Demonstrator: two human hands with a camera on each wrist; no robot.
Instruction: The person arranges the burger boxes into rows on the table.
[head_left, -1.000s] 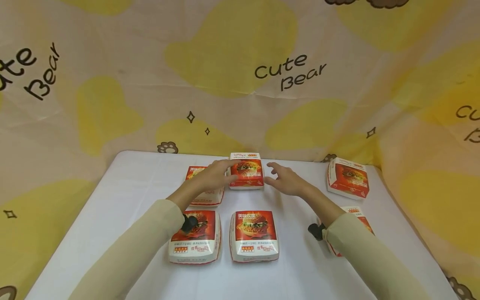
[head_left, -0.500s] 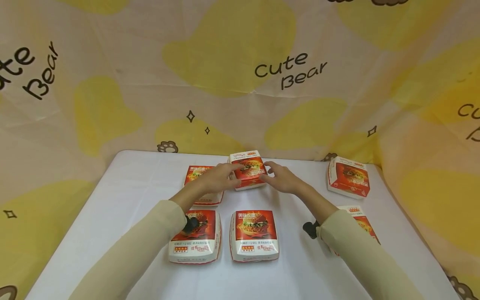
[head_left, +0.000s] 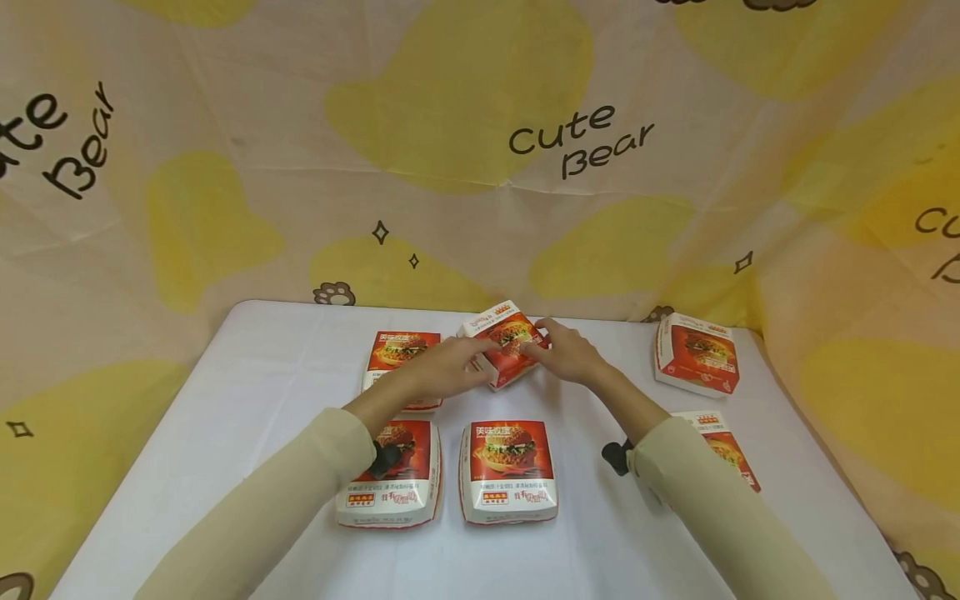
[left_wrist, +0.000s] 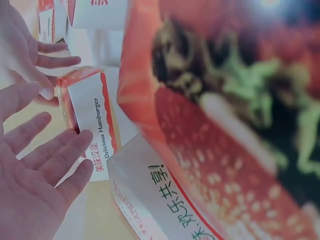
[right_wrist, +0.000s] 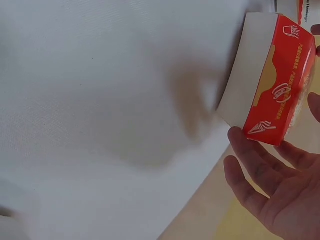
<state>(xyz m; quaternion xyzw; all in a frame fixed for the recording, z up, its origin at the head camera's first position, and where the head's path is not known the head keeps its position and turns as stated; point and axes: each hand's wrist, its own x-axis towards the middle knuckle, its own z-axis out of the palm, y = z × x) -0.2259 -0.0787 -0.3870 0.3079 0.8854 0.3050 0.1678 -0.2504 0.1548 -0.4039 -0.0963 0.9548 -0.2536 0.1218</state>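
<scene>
A red and white hamburger box (head_left: pixel 510 342) sits turned askew at the back middle of the table, between my two hands. My left hand (head_left: pixel 446 369) is at its left side, fingers stretched along it. In the left wrist view, that hand (left_wrist: pixel 42 162) shows spread, fairly straight fingers beside the box (left_wrist: pixel 92 120). My right hand (head_left: pixel 573 356) is at the right corner of the same box. Its fingertips touch the corner in the right wrist view, and its fingers (right_wrist: pixel 255 162) are only slightly bent. Exact thumb contact is hard to see.
More hamburger boxes stand around: one at back left (head_left: pixel 405 350), one at front left (head_left: pixel 386 496), one at front middle (head_left: pixel 510 471), and two at right (head_left: pixel 697 354), the nearer partly behind my right sleeve. A patterned cloth (head_left: pixel 480 167) hangs behind the white table (head_left: pixel 277 367).
The back middle box has turned counterclockwise, and its near corner now points toward me. Both hands have moved with it; my right hand came in from beside the box to touch it.
</scene>
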